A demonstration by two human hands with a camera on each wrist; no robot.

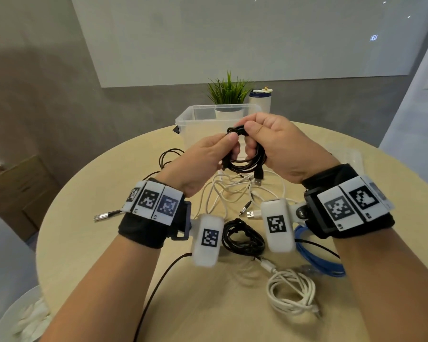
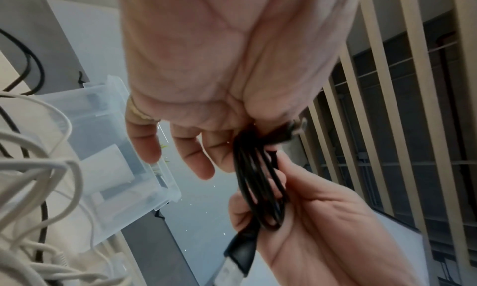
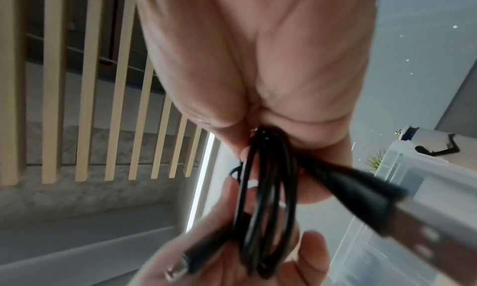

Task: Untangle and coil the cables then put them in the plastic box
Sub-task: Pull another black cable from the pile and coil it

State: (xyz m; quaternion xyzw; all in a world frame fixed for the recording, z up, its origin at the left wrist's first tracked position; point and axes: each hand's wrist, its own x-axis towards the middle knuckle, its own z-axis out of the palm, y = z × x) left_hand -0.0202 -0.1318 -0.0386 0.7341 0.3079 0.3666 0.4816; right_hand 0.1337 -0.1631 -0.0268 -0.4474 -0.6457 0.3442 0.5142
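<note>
Both hands hover above the round table (image 1: 89, 243), sharing a small black cable coil (image 1: 245, 165). My left hand (image 1: 229, 144) pinches a strand at the coil's top between thumb and forefinger; in the left wrist view its other fingers (image 2: 196, 159) stay loose beside the coil (image 2: 258, 184). My right hand (image 1: 250, 134) curls round the coil's right side, and in the right wrist view the loops (image 3: 268, 188) run through its fingers. A USB plug (image 1: 258, 180) dangles below. The clear plastic box (image 1: 195, 119) stands just behind the hands.
Loose white cables (image 1: 232, 191) are tangled under the hands. Nearer me lie a black coiled cable (image 1: 242, 236), a blue cable (image 1: 316, 257) and a white coiled cable (image 1: 292, 292). A silver-tipped black cable (image 1: 104, 215) lies left. A plant (image 1: 229, 95) and bottle (image 1: 260, 99) stand behind the box.
</note>
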